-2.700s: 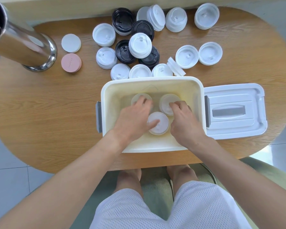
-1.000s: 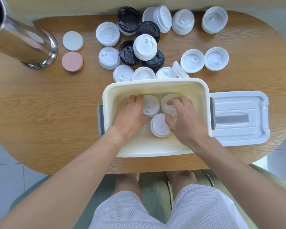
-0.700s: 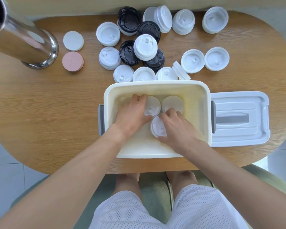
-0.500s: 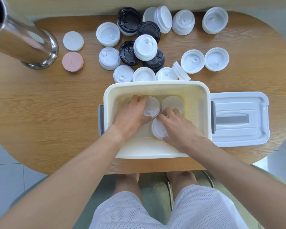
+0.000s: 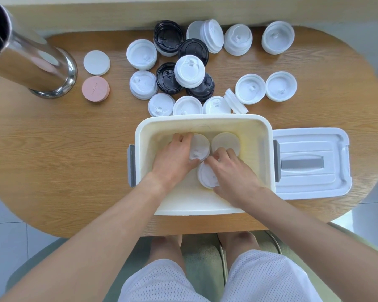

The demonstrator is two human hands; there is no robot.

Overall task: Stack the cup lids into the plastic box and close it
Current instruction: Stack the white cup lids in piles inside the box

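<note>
A: Obs. 1, the box (image 5: 203, 122); cream plastic, open, standing on the wooden table (image 5: 63, 160) near its front edge; grey latches on both short sides; its white cover (image 5: 310, 184) lies flat on the table, touching the box's right side, grey handle facing up.

B: And inside the box?

A: Three white cup lids on the floor; back-left lid (image 5: 200, 147), back-right lid (image 5: 226, 142), front lid (image 5: 206, 176); the back pair sit side by side, the front one just below the gap between them.

B: Hands?

A: Both are down in the box; left hand (image 5: 175, 161) has fingers curled round the left rim of the back-left lid, thumb at its near edge; so it grips that lid. Right hand (image 5: 232, 171) lies over the right part of the front lid, fingertips bent and pointing at the spot where the three lids meet; whether it actually pinches a lid, I cannot tell; the fingers hide the contact.

B: Remaining stock?

A: A loose group of lids behind the box; mostly white lids (image 5: 189, 70), some stacked, and several black lids (image 5: 168, 38); three white ones sit just beside the box's back wall; one lies tilted on edge (image 5: 236, 104).

B: Anything else?

A: Steel tumbler (image 5: 31, 64) at the table's left; beside it a white disc (image 5: 96, 62) and a pink disc (image 5: 95, 88), apart from the lids.
</note>
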